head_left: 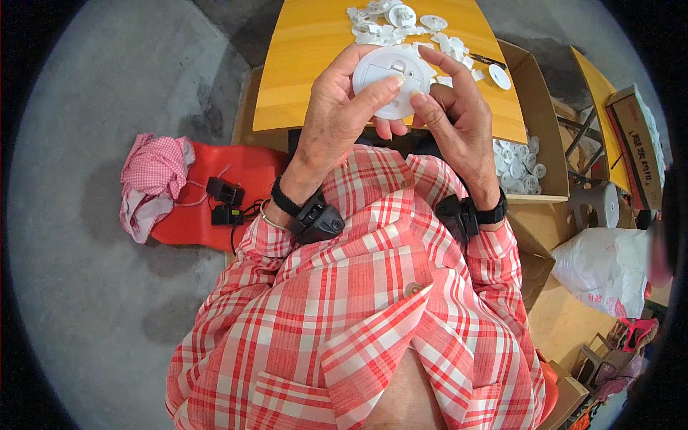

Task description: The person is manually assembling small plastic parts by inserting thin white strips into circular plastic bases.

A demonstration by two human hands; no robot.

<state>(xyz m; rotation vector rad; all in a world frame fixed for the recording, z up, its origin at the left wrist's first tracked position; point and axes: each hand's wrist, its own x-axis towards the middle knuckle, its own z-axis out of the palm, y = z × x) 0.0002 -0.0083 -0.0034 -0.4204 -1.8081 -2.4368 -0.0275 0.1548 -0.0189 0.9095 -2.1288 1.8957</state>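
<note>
A round white plastic disc (374, 70) is held up over the near edge of the yellow table (294, 79). Its face shows a rectangular panel outline, a small slot and a small hole. My left hand (337, 111) grips it from the left, thumb across the face and fingers behind. On the other side, my right hand (460, 118) has its thumb at the disc's lower right edge and its index finger by the upper right rim. The right hand's other fingers are partly hidden. White plastic pieces (387, 34) and a loose disc (499, 77) lie on the table beyond.
A black pen-like tool (487, 61) lies at the table's right. Beside it stands a cardboard box (548, 136) holding many white round parts (517, 168). A white plastic bag (602, 265) sits at right. At left, a red seat (208, 168) carries pink checked cloth (154, 172) and black adapters (226, 204).
</note>
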